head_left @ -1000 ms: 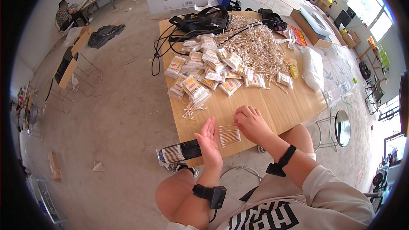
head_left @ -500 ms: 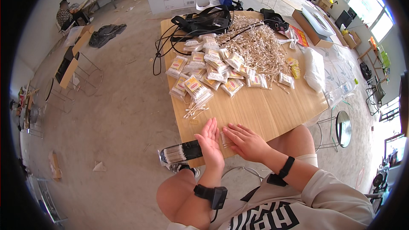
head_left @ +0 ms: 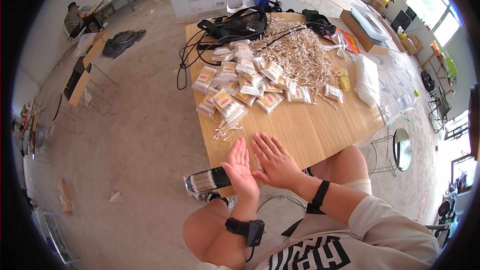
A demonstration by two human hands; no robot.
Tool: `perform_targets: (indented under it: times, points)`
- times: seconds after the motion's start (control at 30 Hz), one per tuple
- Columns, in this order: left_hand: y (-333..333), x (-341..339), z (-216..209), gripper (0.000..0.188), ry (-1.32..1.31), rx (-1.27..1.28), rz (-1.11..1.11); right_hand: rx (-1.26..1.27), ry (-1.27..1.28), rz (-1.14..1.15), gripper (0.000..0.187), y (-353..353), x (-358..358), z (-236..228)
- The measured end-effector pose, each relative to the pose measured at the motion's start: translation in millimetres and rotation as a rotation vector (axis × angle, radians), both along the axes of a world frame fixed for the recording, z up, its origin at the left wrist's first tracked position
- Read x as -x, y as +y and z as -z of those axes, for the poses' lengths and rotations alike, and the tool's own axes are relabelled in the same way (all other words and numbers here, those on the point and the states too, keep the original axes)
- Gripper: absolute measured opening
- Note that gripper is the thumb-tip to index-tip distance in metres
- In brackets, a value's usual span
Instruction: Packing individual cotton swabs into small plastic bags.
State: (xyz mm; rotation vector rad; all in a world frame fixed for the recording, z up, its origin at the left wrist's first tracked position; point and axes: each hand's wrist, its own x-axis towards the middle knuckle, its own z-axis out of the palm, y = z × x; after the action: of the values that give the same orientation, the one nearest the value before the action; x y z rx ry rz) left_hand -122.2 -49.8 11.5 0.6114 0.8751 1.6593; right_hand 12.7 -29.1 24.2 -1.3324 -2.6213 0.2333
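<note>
Likely light, the swabs (head_left: 258, 163) at straight-fingered left hand's (head_left: 241, 171) three o'clock, partly hidden by flat-fingered right hand (head_left: 276, 164), suit mid-stick pinching.

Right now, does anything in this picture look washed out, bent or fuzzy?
In the head view, the windows at upper right glare nearly white; in the head view, the wide lens bends shapes near its black rim; also in the head view, the left hand and right hand look reasonably clear.
</note>
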Motion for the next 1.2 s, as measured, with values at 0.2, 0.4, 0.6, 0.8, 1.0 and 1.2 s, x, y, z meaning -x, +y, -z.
perform_targets:
  times: [0.2,0.4,0.6,0.8,1.0,1.2]
  points:
    - [-4.1,1.3,-1.0,0.090,-0.009,0.016,0.068,0.211,0.447,0.004,0.076,-6.4,-12.5,3.5]
    - [-7.7,-6.1,0.5,0.091,0.032,-0.002,0.159,0.466,1.132,0.173,0.071,-1.3,-19.6,10.2]
    - [-11.0,-11.5,0.2,0.091,0.090,-0.031,0.158,0.536,1.328,0.167,0.063,-4.8,-3.4,17.2]
    - [-11.1,-14.9,2.6,0.089,0.081,-0.060,0.131,0.503,1.356,0.183,0.061,-5.0,-4.5,14.6]
    - [-9.5,-6.7,6.5,0.090,-0.065,0.032,0.079,0.273,0.627,0.152,0.079,-6.0,-29.2,-18.9]
    - [-7.3,-4.5,4.1,0.090,-0.062,0.030,0.102,0.338,0.522,0.110,0.078,-9.8,-44.6,-15.0]
